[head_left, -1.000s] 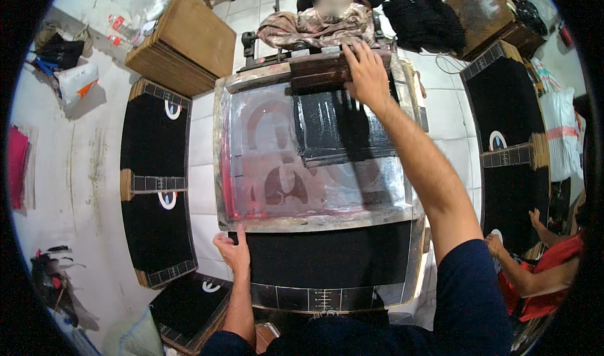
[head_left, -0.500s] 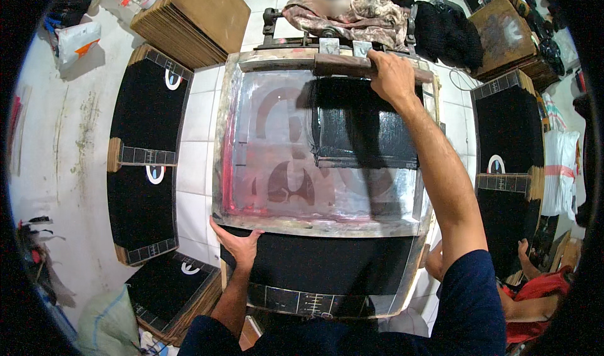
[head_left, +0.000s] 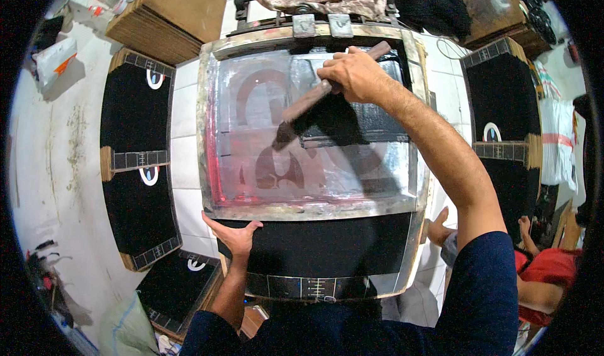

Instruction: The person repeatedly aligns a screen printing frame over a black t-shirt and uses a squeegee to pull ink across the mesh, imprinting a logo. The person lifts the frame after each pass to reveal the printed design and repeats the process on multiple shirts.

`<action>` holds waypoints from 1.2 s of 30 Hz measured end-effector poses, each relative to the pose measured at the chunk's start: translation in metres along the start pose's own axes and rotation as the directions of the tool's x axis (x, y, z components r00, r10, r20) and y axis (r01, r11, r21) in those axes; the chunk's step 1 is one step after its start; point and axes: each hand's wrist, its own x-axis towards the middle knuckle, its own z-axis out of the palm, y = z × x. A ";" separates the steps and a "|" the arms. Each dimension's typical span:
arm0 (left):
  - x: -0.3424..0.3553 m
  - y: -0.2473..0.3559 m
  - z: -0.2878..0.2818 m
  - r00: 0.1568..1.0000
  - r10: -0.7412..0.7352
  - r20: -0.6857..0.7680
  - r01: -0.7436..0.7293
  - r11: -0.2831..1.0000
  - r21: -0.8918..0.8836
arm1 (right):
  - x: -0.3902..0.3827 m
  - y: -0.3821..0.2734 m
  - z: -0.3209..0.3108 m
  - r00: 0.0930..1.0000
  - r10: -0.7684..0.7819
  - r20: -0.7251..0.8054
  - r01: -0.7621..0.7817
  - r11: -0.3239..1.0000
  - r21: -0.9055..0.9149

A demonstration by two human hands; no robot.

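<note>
One squeegee [head_left: 307,102] is held in the right hand [head_left: 355,73], its handle wrapped by the fingers near the middle. It is held aslant over the mesh [head_left: 239,151] inside the screen frame [head_left: 314,212], with one end toward the far right and the other toward the left; whether the blade meets the mesh cannot be told. The left hand [head_left: 236,236] is spread at the frame's near left corner, thumb and forefinger wide apart; whether the wood is gripped there is not shown.

The squeegee is judged light enough for one hand, stiff along its handle and probably more yielding at the blade. It is best taken by the middle of the handle, away from the dark lower edge, where wet ink may make it slippery. The mesh is likely taut and easily damaged by a hard corner.

The handle is seen as a long, brown, worn bar with a dark, seemingly ink-coated blade. Glossy black ink [head_left: 377,123] is spread beneath it, and black fabric [head_left: 296,243] is exposed along the frame's near side
</note>
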 end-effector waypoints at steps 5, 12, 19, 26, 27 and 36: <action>0.002 0.014 -0.005 0.996 -0.072 0.042 0.070 0.996 0.061 | -0.060 -0.018 -0.013 0.986 0.164 0.040 -0.163 0.987 -0.004; 0.001 0.018 -0.002 0.993 -0.115 0.029 0.112 0.988 0.106 | -0.066 -0.037 -0.006 0.901 0.433 -0.008 -0.433 0.901 -0.036; 0.000 0.009 -0.001 0.998 -0.045 0.035 0.041 0.991 0.131 | -0.077 -0.071 -0.017 0.860 0.509 -0.020 -0.509 0.861 0.019; -0.001 0.013 -0.001 0.994 -0.109 0.032 0.103 0.984 0.146 | -0.066 -0.040 0.009 0.877 0.468 -0.108 -0.468 0.883 0.029; -0.001 0.015 -0.001 0.992 -0.118 0.041 0.111 0.984 0.139 | -0.053 -0.018 0.011 0.884 0.440 -0.157 -0.443 0.896 0.018; 0.002 0.024 -0.003 0.987 -0.155 0.035 0.152 0.984 0.093 | -0.007 0.028 0.006 0.827 0.543 -0.146 -0.548 0.836 0.006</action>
